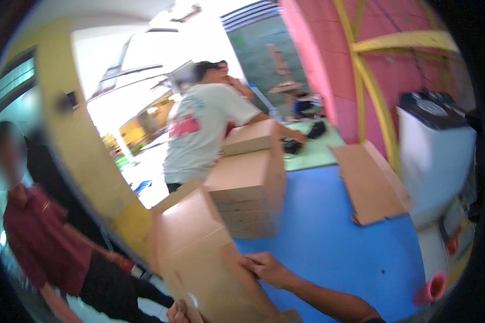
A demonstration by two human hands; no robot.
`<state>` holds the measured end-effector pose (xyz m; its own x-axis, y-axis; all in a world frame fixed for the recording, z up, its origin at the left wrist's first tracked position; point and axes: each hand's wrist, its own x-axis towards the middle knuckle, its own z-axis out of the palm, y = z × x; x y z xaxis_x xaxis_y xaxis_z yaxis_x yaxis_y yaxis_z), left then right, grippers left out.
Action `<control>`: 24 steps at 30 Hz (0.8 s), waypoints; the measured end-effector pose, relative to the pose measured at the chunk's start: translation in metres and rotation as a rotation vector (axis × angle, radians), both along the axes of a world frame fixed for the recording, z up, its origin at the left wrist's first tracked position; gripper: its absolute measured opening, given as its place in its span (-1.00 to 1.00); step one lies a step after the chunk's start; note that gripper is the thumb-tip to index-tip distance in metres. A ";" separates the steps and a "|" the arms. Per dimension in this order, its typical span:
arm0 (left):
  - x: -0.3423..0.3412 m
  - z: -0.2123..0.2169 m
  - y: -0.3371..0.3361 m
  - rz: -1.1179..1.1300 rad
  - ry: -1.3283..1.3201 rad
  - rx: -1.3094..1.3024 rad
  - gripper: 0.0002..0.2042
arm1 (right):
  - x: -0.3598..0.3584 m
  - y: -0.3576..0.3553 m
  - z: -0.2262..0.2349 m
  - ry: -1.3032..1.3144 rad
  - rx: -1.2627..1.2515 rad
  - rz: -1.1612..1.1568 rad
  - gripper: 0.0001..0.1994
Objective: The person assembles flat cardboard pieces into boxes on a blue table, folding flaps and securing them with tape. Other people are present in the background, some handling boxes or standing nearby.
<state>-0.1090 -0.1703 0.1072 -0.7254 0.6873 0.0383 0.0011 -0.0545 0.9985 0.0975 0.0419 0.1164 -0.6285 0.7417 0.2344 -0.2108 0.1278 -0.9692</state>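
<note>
A blue tabletop (328,220) carries stacked cardboard boxes (247,199) and, by its right edge, a brown cardboard sheet (371,185).

The head-worn fisheye faces forward and down, close over the held cardboard (207,264).

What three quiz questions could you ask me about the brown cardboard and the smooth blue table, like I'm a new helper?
1. What are the person's bare left hand and bare right hand holding?
2. True or false: the stacked brown cardboard boxes stand on the smooth blue tabletop.
3. Which lies to the right of the boxes: A, a round white plate; B, a flat brown cardboard sheet; C, a green glass bottle?

Key:
1. A long, creased brown cardboard piece.
2. True.
3. B.
</note>
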 end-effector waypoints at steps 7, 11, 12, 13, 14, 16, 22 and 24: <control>-0.023 -0.024 -0.012 0.015 -0.137 -0.022 -0.73 | 0.003 -0.007 0.006 -0.333 0.068 0.051 -0.75; 0.011 -0.036 -0.028 0.112 -0.353 0.096 -0.63 | -0.008 -0.010 0.002 -0.227 -0.060 0.027 -0.76; 0.017 -0.042 -0.033 0.132 -0.402 -0.008 -0.63 | -0.008 -0.009 -0.002 -0.227 -0.055 0.073 -0.75; 0.025 -0.050 -0.042 0.155 -0.460 -0.120 -0.63 | -0.007 -0.007 -0.006 -0.262 -0.080 0.108 -0.74; 0.025 -0.057 -0.048 0.152 -0.332 -0.206 -0.60 | -0.006 -0.006 -0.012 -0.325 -0.122 0.143 -0.73; 0.013 -0.073 -0.050 0.167 -0.270 -0.204 -0.60 | -0.010 0.002 -0.024 -0.380 -0.173 0.317 -0.73; -0.032 -0.107 -0.049 0.115 -0.063 -0.309 -0.58 | -0.019 0.011 -0.065 -0.504 -0.287 0.453 -0.77; -0.035 -0.111 -0.057 0.042 -0.656 -0.159 -0.56 | -0.022 0.011 -0.071 -0.486 -0.179 0.387 -0.74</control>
